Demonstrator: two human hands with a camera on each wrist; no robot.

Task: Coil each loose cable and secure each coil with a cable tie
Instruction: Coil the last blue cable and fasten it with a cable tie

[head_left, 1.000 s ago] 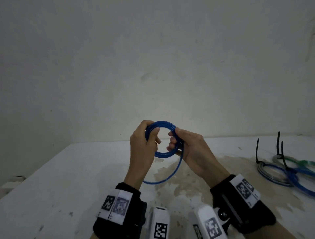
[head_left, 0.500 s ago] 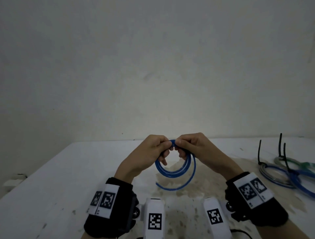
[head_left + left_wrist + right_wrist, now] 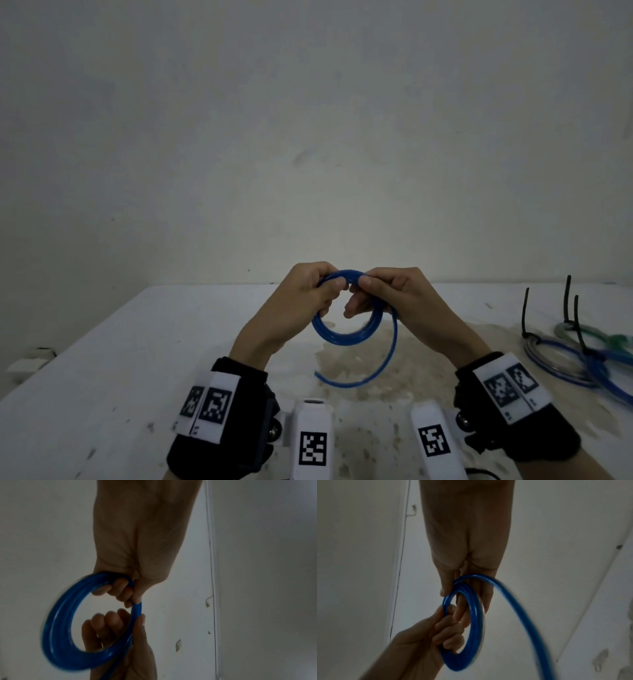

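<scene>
Loose tail swung lower and rightward since the earlier frame, blue cable coil hung between left hand and right hand, top pinched by both above the table.

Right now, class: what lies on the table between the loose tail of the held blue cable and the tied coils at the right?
In the head view, only bare, stained table separates the tail from the tied coils.

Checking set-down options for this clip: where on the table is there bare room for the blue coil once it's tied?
Bare white table runs from the left hand out to the left edge. The stained patch under the blue coil holds only its loose tail. The right side is crowded: tied coils with upright black cable ties.
</scene>
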